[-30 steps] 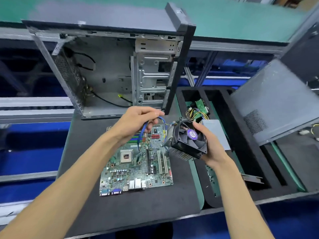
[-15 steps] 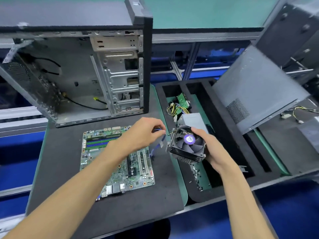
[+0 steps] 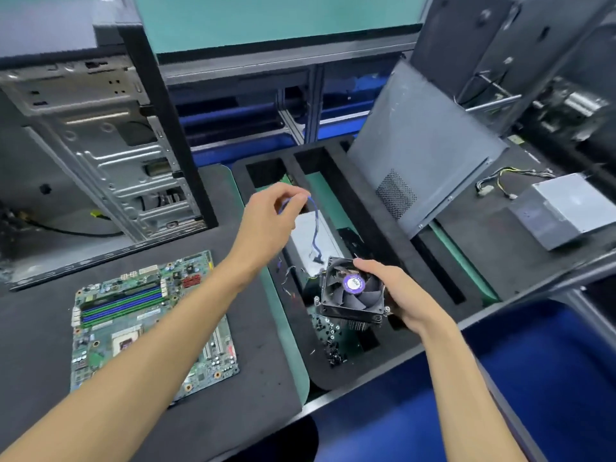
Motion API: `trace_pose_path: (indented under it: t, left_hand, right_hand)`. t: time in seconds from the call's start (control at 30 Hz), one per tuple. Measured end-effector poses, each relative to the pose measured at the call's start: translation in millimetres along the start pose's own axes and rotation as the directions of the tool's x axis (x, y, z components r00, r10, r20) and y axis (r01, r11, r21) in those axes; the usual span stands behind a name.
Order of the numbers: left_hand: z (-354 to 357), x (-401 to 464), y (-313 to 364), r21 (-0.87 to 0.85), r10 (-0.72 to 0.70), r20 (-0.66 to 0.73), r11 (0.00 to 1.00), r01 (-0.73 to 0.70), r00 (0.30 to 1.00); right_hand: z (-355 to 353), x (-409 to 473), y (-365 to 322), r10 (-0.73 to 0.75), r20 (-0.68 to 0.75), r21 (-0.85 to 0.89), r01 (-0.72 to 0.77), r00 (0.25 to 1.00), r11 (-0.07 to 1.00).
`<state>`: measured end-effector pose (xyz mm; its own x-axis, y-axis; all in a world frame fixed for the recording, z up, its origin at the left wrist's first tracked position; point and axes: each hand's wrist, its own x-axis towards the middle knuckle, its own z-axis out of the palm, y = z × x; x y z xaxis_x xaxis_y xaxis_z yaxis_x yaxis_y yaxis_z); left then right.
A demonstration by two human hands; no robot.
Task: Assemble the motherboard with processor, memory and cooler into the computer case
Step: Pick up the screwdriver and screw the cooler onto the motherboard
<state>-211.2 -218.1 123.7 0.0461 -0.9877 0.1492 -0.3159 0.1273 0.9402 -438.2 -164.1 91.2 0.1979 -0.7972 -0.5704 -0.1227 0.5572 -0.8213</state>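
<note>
Cooler held over the foam tray, its cable pinched up by the other hand.

From the head camera, the right hand [image 3: 396, 295] gripped the cooler [image 3: 351, 293] by its right side, fan facing up, above the black foam tray [image 3: 366, 208]. The left hand [image 3: 266, 221] was raised just above and to the left of it, thumb and fingertips pinching the blue cable [image 3: 315, 225], which hung down in a loop to the cooler's top-left corner. The motherboard [image 3: 146, 325] lay flat on the dark mat [image 3: 233, 411] to the left, partly under the left forearm, with the open computer case [image 3: 100, 155] standing behind it. A grey side panel [image 3: 430, 155] leaned tilted at the tray's far right, and a power supply [image 3: 566, 208] sat farther right.
</note>
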Motion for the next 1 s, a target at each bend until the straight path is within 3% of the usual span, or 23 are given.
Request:
trace_pose_path:
  t: [0.1,0.2,0.53,0.67,0.77,0.87,0.93,1.0]
  left_hand:
    - [16,12,2,-0.22,-0.122,-0.067,0.97,0.105,0.99]
    - [35,18,3,-0.308,-0.164,-0.086,0.943,0.13,0.983]
    - [119,17,8,-0.609,-0.186,0.117,0.763,0.218,0.976]
    - [139,16,-3,-0.453,-0.246,0.202,0.835,0.313,0.948]
    - [142,11,-13,-0.156,-0.365,0.295,0.893,0.421,0.883]
    - [136,1,-25,0.117,-0.414,0.429,0.907,0.406,0.802]
    - [128,-3,-28,0.159,-0.385,0.507,0.921,0.356,0.771]
    - [119,-3,-23,0.08,-0.369,0.528,0.918,0.388,0.765]
  right_hand:
    - [-21,-8,6,0.041,0.046,0.032,-0.042,0.998,0.999]
    - [-40,-17,12,0.045,0.065,0.054,-0.048,0.997,0.997]
    - [-78,-32,21,-0.061,-0.013,0.208,0.063,0.998,0.976]
    - [-86,-32,23,-0.083,-0.032,0.227,0.089,0.996,0.97]
    - [-87,-29,22,-0.088,-0.035,0.219,0.093,0.996,0.971]
    - [-84,-24,18,-0.103,-0.04,0.21,0.109,0.994,0.972]
    - [-81,-20,15,-0.108,-0.039,0.195,0.114,0.993,0.974]
    - [-78,-16,11,-0.113,-0.027,0.185,0.116,0.993,0.976]
